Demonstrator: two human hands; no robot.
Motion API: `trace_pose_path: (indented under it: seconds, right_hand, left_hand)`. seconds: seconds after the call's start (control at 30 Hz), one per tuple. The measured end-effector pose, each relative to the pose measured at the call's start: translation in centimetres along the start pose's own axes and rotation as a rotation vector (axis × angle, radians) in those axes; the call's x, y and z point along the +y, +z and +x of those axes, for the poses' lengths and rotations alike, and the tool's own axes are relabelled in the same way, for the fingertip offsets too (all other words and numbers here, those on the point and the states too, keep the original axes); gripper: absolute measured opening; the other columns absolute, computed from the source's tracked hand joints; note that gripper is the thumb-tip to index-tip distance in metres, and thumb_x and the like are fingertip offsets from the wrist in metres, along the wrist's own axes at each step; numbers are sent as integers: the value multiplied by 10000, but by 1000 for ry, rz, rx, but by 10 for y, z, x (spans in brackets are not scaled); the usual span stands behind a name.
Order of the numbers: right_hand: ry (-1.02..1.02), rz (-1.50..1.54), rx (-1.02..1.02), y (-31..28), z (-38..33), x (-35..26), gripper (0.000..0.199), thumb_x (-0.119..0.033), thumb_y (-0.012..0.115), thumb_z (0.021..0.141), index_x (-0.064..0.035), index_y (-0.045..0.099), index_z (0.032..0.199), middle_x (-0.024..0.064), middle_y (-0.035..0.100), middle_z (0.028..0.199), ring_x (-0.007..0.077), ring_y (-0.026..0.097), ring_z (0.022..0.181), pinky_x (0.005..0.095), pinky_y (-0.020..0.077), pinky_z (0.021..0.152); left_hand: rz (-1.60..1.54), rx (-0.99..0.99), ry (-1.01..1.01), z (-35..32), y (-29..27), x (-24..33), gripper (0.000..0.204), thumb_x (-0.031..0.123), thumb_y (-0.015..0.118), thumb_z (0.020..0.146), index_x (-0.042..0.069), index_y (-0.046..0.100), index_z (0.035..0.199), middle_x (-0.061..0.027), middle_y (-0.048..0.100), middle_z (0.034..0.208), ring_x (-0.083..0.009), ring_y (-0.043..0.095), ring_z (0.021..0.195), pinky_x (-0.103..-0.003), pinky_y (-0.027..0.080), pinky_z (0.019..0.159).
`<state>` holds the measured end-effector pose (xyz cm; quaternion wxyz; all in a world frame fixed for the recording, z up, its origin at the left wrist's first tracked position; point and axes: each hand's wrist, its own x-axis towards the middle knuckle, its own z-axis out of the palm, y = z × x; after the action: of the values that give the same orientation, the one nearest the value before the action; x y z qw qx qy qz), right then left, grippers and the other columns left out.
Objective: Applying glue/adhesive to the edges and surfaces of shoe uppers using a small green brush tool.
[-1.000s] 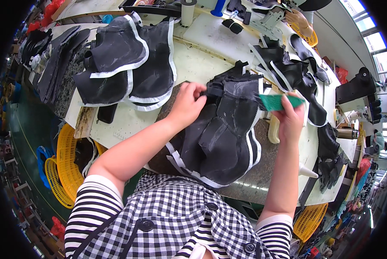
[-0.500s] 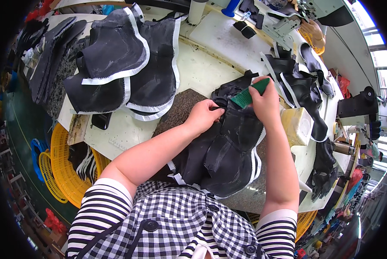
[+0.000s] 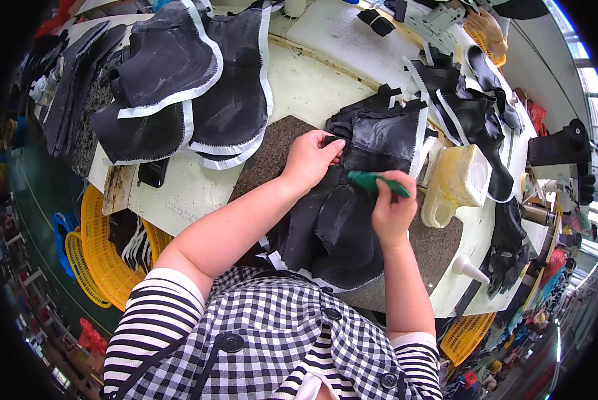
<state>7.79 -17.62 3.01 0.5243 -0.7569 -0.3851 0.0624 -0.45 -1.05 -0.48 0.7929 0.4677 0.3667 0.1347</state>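
Note:
A black shoe-upper piece (image 3: 379, 137) with a white taped edge lies spread in front of me, with whitish smears on its far part. My left hand (image 3: 314, 159) pinches a black edge of it at its left side. In my right hand (image 3: 395, 207) is a flat green spreader (image 3: 362, 179), held between thumb and fingers. Its end rests at or just over the middle of the black piece, below the smeared area. More black material of the piece (image 3: 349, 233) stretches toward my apron.
A dark speckled board (image 3: 272, 147) lies beneath the work. Right of it stand a glue-stained pale container (image 3: 455, 180) and a white cone (image 3: 470, 269). Stacked black uppers (image 3: 172, 63) are at left, others (image 3: 469, 120) at right. Yellow baskets (image 3: 102, 253) stand below. Another person's hand (image 3: 487, 33) shows far right.
My right hand has brought the green spreader down toward me from the far end of the piece, uncovering whitish smears. My left hand still pinches the edge, slightly farther away.

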Motion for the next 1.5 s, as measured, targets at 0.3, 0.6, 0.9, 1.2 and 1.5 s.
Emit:
trace_pose_path:
  seconds: [0.3, 0.6, 0.9, 1.2, 1.5]
  right_hand:
    - [128, 59, -78, -13, 9, -15, 150, 6, 645, 879, -46, 592, 1010, 78, 660, 933, 162, 654, 822, 259, 503, 729]
    - [-166, 139, 295, -40, 50, -40, 204, -2, 611, 917, -47, 509, 1087, 132, 649, 978, 231, 675, 869, 294, 528, 757]
    - [-689, -345, -73, -58, 91, -45, 299, 72, 603, 713, -58, 571, 980, 121, 697, 946, 310, 686, 862, 374, 551, 767]
    - [-608, -298, 14, -63, 79, -33, 291, 102, 607, 739, -57, 585, 981, 136, 694, 973, 300, 676, 869, 367, 546, 776]
    - [263, -249, 614, -170, -26, 31, 182, -87, 630, 938, -31, 557, 1095, 42, 604, 926, 108, 564, 810, 245, 472, 754]
  left_hand:
    - [131, 25, 188, -12, 6, 4, 148, 92, 688, 876, -26, 671, 962, -60, 693, 829, -93, 629, 705, -245, 512, 675]
    - [-75, -105, 405, -23, 51, 27, 186, 77, 658, 906, 26, 674, 1085, 6, 667, 898, -51, 595, 773, -207, 497, 732]
    - [-403, -105, 52, -24, 74, 40, 180, 37, 696, 864, -27, 668, 1030, -53, 685, 916, -98, 628, 812, -230, 514, 762]
    - [-339, -61, 72, -21, 66, 34, 210, 30, 697, 862, -36, 657, 1057, -61, 684, 938, -95, 630, 829, -223, 517, 771]
    - [486, -79, 270, -51, -12, 33, 413, 164, 739, 840, -13, 574, 1175, -89, 630, 979, -137, 604, 858, -273, 505, 795]
